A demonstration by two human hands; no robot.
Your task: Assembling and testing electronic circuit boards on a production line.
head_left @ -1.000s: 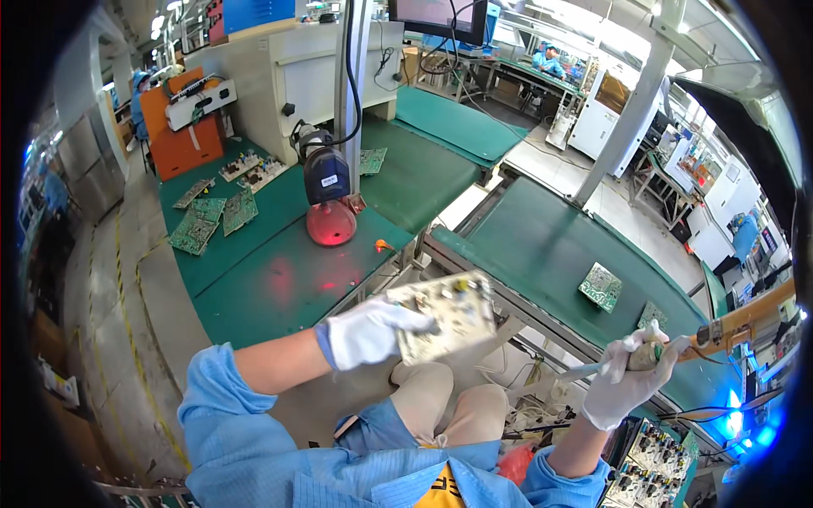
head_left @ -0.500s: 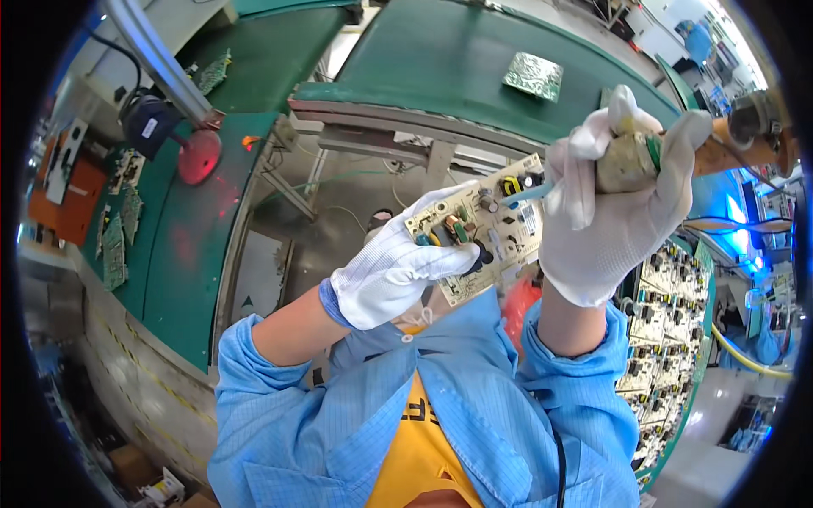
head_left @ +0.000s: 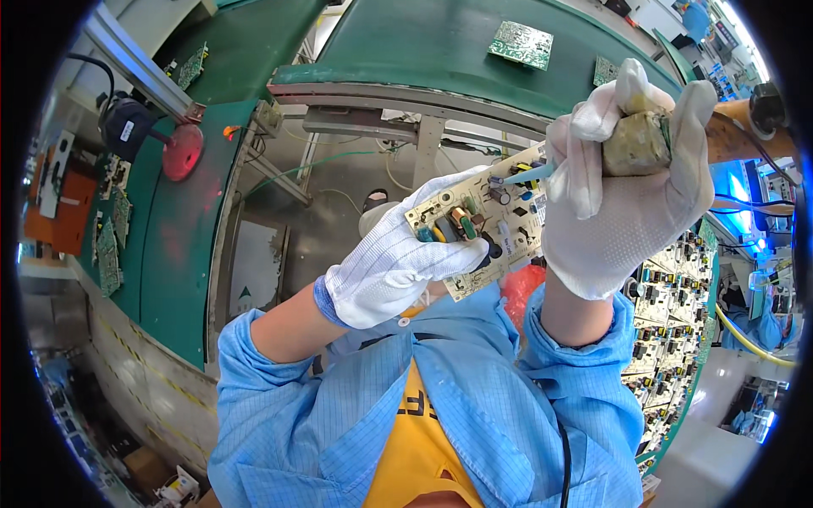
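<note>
A cream circuit board [head_left: 517, 233] with small components on top is gripped at its left edge by my white-gloved left hand [head_left: 389, 262], thumb over the components. My gloved right hand [head_left: 627, 186] is wrapped round a dispensing syringe [head_left: 635, 144], whose middle looks bound in dull tape. Its amber barrel [head_left: 732, 134] runs out to the right to a black end cap. The pale blue tapered nozzle [head_left: 529, 174] points left, its tip over the board beside a small cylindrical capacitor [head_left: 499, 194]. Whether the tip touches anything, I cannot tell.
Ahead runs a green conveyor [head_left: 406, 51] with a metal edge, carrying a circuit board [head_left: 521, 44]. Many boards fill a green surface [head_left: 665, 330] on my right. Left are a green bench [head_left: 182, 279] and a red-lit disc [head_left: 183, 152] on a black holder.
The nozzle tip has shifted slightly left and up across the board. My right hand is a little higher and further right. The board has tilted slightly, and the whole view has shifted.
</note>
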